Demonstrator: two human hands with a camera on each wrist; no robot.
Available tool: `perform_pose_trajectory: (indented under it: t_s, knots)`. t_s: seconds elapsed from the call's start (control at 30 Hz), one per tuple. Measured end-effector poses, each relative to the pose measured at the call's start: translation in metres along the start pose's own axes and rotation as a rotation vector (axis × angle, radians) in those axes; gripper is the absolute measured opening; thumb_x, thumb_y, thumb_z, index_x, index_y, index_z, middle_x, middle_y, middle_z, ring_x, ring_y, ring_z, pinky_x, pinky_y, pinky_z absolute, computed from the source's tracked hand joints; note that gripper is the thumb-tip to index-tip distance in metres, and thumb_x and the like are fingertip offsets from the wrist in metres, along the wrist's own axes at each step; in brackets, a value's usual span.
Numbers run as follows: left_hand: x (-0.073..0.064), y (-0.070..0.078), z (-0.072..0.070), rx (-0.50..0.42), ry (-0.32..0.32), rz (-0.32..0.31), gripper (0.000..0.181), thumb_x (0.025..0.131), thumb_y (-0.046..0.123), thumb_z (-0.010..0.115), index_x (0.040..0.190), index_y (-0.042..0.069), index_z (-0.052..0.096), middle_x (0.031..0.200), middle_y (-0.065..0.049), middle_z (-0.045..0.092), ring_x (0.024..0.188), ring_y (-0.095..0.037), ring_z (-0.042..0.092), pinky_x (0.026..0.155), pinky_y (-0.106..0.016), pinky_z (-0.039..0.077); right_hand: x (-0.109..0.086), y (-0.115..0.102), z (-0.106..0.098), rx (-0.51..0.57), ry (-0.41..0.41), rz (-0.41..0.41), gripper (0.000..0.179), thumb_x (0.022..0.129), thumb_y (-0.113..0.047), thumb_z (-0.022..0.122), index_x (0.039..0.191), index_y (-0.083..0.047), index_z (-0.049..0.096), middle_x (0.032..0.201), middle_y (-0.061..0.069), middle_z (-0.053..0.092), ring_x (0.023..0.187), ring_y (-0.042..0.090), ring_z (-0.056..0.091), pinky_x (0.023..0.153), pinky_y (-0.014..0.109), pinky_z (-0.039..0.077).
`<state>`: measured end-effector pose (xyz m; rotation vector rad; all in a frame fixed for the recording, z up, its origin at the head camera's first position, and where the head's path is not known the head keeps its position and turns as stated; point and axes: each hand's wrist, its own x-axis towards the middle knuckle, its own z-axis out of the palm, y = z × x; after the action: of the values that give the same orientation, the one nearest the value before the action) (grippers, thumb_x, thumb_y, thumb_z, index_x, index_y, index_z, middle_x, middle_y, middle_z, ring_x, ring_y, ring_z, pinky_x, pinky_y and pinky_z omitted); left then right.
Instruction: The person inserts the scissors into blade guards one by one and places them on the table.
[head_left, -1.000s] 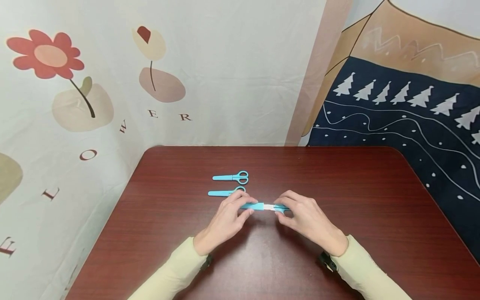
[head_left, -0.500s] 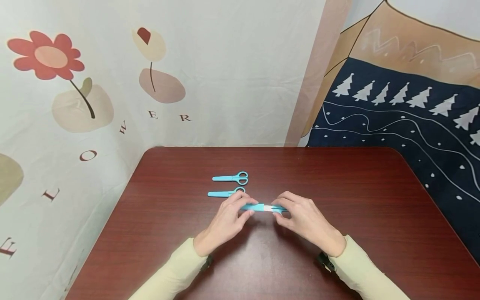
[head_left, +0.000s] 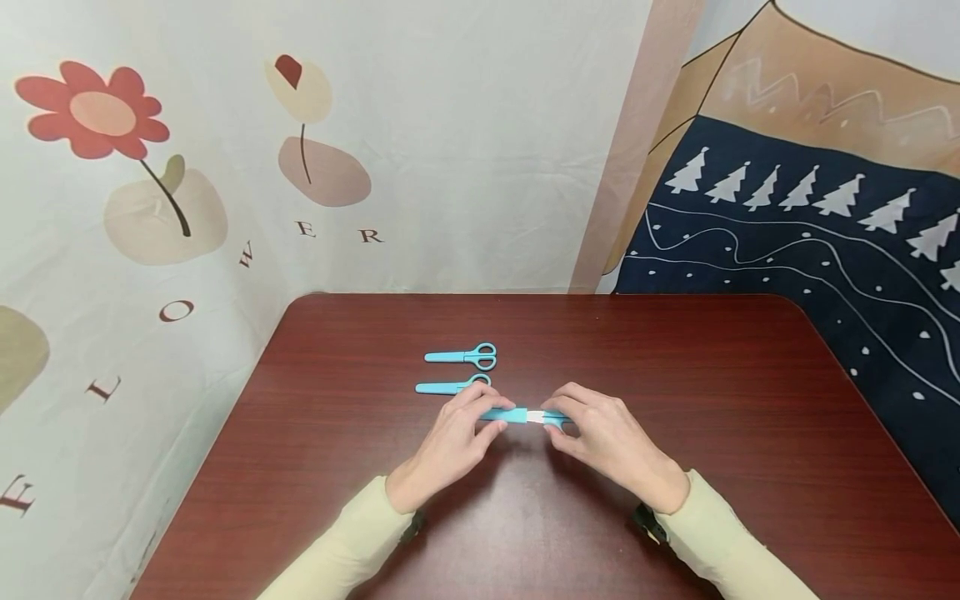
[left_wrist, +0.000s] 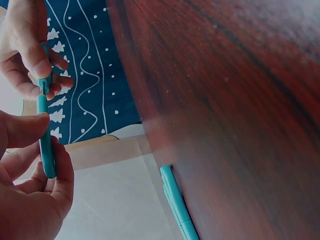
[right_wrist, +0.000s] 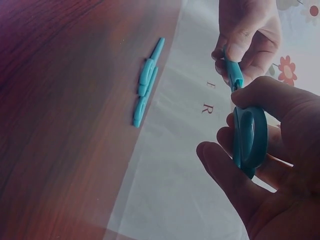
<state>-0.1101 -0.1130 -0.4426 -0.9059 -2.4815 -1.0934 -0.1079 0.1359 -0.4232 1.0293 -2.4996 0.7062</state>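
Note:
My left hand (head_left: pixel 455 443) pinches the blue blade cover (head_left: pixel 508 414) between thumb and fingers. Across from it, my right hand (head_left: pixel 611 437) grips a pair of blue scissors (right_wrist: pixel 250 135) by the handle end. A short stretch of bare silver blade (head_left: pixel 535 417) shows between the cover and the handles; the rest of the blade sits inside the cover. In the right wrist view the finger loops lie among the right hand's fingers. Both hands are held over the table, with the scissors level between them.
Two more blue scissors lie on the dark red table (head_left: pixel 337 467) beyond my left hand: the farther covered pair (head_left: pixel 461 357) and a nearer covered pair (head_left: pixel 442 388), whose handles the left fingers partly hide. Printed cloths (head_left: pixel 480 150) hang behind the table.
The right hand has shifted slightly left with the scissors, so a little less blade shows. My left hand stays in place on the cover.

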Motion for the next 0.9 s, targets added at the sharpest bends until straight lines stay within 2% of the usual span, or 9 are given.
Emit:
perform_pose_trajectory:
  t_s: [0.2,0.7,0.9]
  knots:
    - [0.0001,0.0005,-0.0004,0.014,0.008,0.013,0.021,0.087,-0.001,0.080,0.105,0.009,0.076,0.104,0.002,0.064,0.089,-0.014,0.055,0.072,-0.026,0.048,0.0004,-0.0003,0.0001,-0.011,0.003,0.001,0.023,0.081,-0.006,0.085,0.101,-0.013,0.075,0.097,-0.006,0.066,0.071,0.004,0.060,0.063,0.021,0.054]
    - [0.0017,-0.0019,0.0008,0.024,0.010,0.051,0.023,0.085,-0.002,0.082,0.105,0.008,0.077,0.102,0.001,0.064,0.086,-0.014,0.055,0.071,-0.025,0.048,0.0015,0.0004,0.0013,-0.039,0.003,-0.025,0.024,0.081,-0.007,0.086,0.102,-0.010,0.074,0.096,-0.004,0.066,0.073,0.010,0.063,0.064,0.024,0.054]
    - [0.0010,-0.0031,0.0001,0.033,0.006,0.072,0.025,0.084,-0.002,0.083,0.105,0.008,0.077,0.100,0.001,0.063,0.086,-0.014,0.055,0.072,-0.026,0.048,0.0008,0.0027,0.0034,-0.012,0.008,-0.029,0.026,0.079,-0.006,0.088,0.101,-0.009,0.074,0.095,-0.004,0.066,0.071,0.006,0.060,0.063,0.022,0.053]
